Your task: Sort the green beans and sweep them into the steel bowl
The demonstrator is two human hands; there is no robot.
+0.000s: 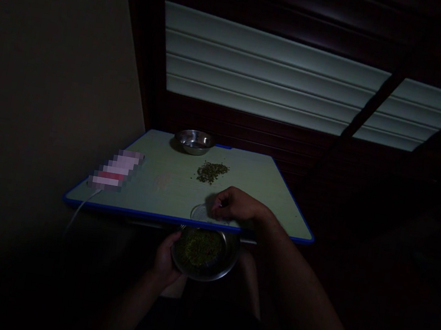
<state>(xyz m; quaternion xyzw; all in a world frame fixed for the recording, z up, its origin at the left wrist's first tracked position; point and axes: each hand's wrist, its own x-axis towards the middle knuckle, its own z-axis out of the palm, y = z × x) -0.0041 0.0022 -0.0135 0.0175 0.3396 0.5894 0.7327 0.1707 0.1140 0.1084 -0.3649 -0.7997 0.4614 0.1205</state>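
Observation:
My left hand [167, 260] grips the left rim of a metal bowl [223, 271], held just below the table's front edge. Inside the bowl lies a heap of small green bits [202, 247], too dark to name. Over the near edge of the table, my right hand [232, 205] is closed with its fingers curled in. Whatever it may hold is hidden. Beneath its fingers is a flat, pale, rounded piece [200, 213], perhaps clear plastic. Beyond that hand, a loose pile of small brownish-green bits [211, 172] is spread on the pale table [162, 161].
A second metal bowl [194, 142] stands at the table's back edge. On the left lies a blurred-out flat object [116, 170] with a white cable [80, 209] hanging over the edge. A wall rises on the left, and dark slatted panels stand behind. The room is dim.

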